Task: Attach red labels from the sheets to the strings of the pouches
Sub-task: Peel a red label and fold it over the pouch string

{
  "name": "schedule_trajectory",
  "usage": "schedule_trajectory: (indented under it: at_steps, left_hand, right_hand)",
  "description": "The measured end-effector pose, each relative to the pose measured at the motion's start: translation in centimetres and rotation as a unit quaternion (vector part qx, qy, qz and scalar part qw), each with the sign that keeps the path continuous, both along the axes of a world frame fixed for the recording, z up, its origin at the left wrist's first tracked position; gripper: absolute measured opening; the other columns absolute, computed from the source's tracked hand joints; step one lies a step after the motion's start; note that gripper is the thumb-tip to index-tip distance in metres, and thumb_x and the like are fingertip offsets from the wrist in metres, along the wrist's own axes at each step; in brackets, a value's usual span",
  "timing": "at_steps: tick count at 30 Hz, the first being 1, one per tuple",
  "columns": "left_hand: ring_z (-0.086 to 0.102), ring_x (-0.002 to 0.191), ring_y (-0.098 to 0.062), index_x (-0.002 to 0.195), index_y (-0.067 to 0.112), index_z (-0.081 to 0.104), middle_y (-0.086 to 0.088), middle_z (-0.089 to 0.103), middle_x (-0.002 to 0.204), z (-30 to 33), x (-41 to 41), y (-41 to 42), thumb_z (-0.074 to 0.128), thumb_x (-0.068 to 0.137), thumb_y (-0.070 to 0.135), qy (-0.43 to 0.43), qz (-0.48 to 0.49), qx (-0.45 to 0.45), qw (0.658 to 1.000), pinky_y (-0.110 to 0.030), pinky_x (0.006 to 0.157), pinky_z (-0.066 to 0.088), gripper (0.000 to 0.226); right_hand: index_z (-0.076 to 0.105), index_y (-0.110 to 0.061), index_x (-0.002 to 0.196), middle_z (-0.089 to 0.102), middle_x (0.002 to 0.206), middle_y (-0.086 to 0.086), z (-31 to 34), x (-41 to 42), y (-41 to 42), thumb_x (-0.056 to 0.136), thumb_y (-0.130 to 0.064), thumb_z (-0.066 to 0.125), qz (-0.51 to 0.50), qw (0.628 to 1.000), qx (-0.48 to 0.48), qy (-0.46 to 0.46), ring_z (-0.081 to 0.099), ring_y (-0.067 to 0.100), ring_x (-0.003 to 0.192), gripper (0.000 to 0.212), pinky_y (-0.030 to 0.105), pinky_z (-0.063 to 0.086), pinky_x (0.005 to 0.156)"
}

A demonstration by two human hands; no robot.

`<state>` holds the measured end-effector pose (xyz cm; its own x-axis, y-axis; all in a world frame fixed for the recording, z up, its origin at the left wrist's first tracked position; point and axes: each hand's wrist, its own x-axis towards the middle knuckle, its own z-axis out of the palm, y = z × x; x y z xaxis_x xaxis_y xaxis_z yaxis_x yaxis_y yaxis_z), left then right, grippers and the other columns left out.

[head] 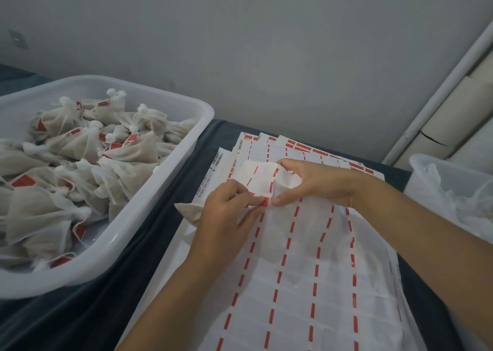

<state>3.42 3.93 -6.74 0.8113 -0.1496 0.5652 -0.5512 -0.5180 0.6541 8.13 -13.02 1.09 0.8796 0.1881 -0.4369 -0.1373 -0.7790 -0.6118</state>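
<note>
Up at twelve o'clock, the left hand pinched a red label; the right hand gripped the folded sheet.

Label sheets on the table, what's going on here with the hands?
A person is peeling a red label off the top label sheet. The left hand pinches the label and has a pouch under it, while the right hand folds back the sheet's far end. The tub to the left holds pouches already labelled.

Sheet edges — barcodes, tiny nos. — too blurred to read.
</note>
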Motion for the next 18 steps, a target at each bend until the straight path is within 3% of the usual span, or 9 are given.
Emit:
schedule_trajectory:
  at_steps: [5,9,14,18]
  left_hand:
    - [0.054,0.07,-0.011,0.085,0.005,0.075,-0.011,0.066,0.077,-0.13,-0.13,0.08,0.07,0.071,0.016,-0.011,-0.01,0.015,1.0,-0.008,0.066,0.043,0.019]
    - [0.047,0.067,0.0,0.086,0.004,0.075,-0.01,0.066,0.076,0.05,-0.14,0.08,0.075,0.069,0.008,-0.004,-0.021,-0.013,1.0,-0.006,0.061,0.043,0.017]
    - [0.051,0.071,-0.007,0.088,0.004,0.075,-0.01,0.066,0.08,0.21,-0.01,0.25,0.074,0.073,0.009,0.0,-0.016,-0.025,1.0,-0.013,0.065,0.045,0.016]
    - [0.051,0.074,-0.003,0.096,0.013,0.074,0.01,0.057,0.084,0.44,-0.17,-0.02,0.071,0.075,0.019,0.031,0.004,-0.066,0.997,-0.004,0.067,0.044,0.022]
  right_hand:
    - [0.035,-0.04,0.117,0.044,0.119,-0.016,-0.23,-0.15,0.46,0.074,-0.038,0.074,-0.005,1.0,-0.016,-0.023,0.053,0.009,0.085,0.058,0.015,0.046,0.059]
    - [0.033,-0.041,0.117,0.04,0.134,-0.012,-0.13,-0.21,0.65,0.076,-0.037,0.074,0.002,0.999,-0.021,-0.029,0.048,0.008,0.088,0.059,0.016,0.043,0.062]
    - [0.034,-0.04,0.115,0.038,0.119,-0.017,-0.2,-0.43,0.68,0.078,-0.035,0.073,0.012,0.999,-0.009,-0.029,0.047,0.004,0.082,0.054,0.014,0.041,0.06]
    - [0.035,-0.04,0.112,0.043,0.11,-0.021,-0.17,-0.73,0.58,0.078,-0.035,0.072,0.018,0.999,0.0,-0.045,0.05,0.004,0.085,0.051,0.011,0.042,0.056]
